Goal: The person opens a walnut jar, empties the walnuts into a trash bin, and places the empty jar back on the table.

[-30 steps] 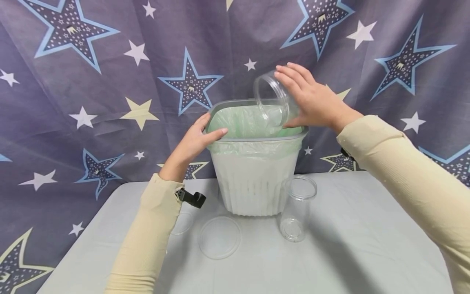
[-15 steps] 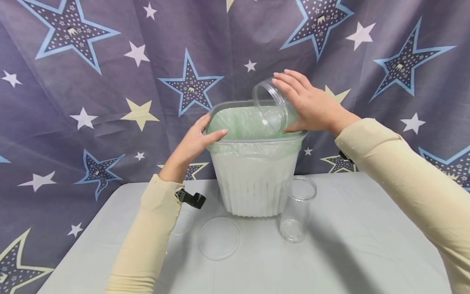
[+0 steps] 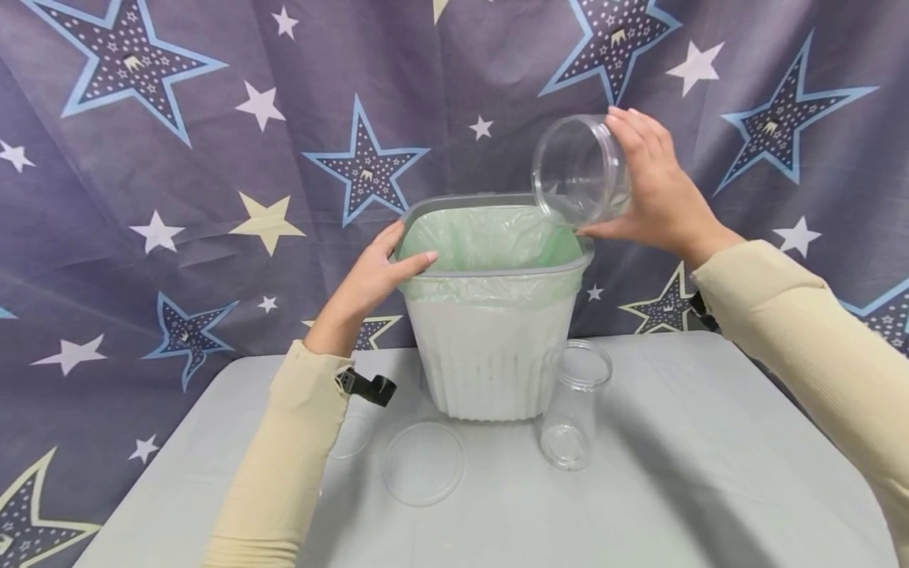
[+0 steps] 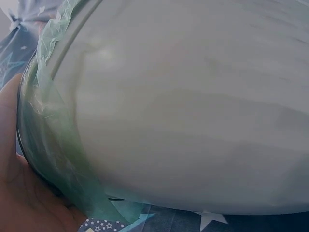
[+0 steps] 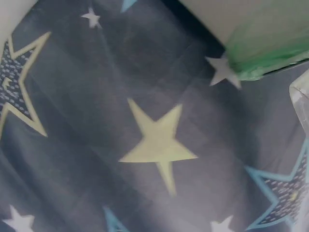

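A star-printed backdrop (image 3: 213,158) is hung behind a grey bench (image 3: 675,473). At the centre of the bench a white bin (image 3: 490,363) is set, lined with a green bag (image 3: 490,237) folded over its rim. The rim at 9 o'clock is gripped by the left hand (image 3: 376,272), thumb inside the liner and fingers outside; in the left wrist view the palm (image 4: 14,193) is seen pressed against the bag's edge. A clear jar (image 3: 578,170) is held tilted, mouth toward 8 o'clock, above the bin's rim at 2 o'clock, clamped between the fingers and thumb of the right hand (image 3: 656,189). Nothing can be seen inside the jar. A second clear jar (image 3: 571,406) is stood upright just beside the bin at 5 o'clock, and a clear round lid (image 3: 424,461) is laid flat at 7 o'clock; a smaller lid (image 3: 351,434) is partly hidden by the left sleeve.

The step in hand is judged to be emptying the jar over the bin, nearly finished. Next, the jar would need to be righted and set down on the bench, clear of the upright jar
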Demonstrator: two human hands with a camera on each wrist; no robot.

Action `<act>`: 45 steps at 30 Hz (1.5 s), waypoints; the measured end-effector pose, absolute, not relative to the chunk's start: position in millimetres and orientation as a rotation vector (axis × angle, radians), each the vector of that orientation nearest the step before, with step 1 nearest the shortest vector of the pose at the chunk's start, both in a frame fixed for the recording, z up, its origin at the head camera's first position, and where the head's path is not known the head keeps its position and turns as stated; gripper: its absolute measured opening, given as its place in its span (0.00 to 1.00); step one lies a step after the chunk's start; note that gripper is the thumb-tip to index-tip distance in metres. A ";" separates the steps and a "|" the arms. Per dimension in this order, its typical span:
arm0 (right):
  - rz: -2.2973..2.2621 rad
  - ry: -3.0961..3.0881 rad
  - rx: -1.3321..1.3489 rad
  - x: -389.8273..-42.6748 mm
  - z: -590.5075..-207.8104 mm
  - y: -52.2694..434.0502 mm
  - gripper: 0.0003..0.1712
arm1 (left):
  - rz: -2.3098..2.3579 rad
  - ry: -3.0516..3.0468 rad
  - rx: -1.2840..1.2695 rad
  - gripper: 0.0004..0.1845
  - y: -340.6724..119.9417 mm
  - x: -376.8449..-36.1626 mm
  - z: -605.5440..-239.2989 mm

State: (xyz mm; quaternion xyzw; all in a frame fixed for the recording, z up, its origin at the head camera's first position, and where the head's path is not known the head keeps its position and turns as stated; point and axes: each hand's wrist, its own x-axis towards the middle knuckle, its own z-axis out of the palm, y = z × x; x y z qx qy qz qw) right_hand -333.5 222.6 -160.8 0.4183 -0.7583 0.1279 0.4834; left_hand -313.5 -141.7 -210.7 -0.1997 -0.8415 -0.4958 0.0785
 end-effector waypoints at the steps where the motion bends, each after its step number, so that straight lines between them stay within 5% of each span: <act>1: 0.332 -1.838 1.006 -333.8 -164.2 227.4 0.69 | -1.484 -2.520 -0.598 0.45 -141.7 -313.5 -210.9; 16: 0.887 -1.923 0.399 -318.5 -215.7 272.3 0.72 | -1.472 -2.520 -0.599 0.44 -141.3 -313.9 -210.1; 45: 1.281 -2.125 0.208 -279.4 -335.2 267.6 0.62 | -1.452 -2.545 -0.581 0.45 -141.4 -311.3 -208.1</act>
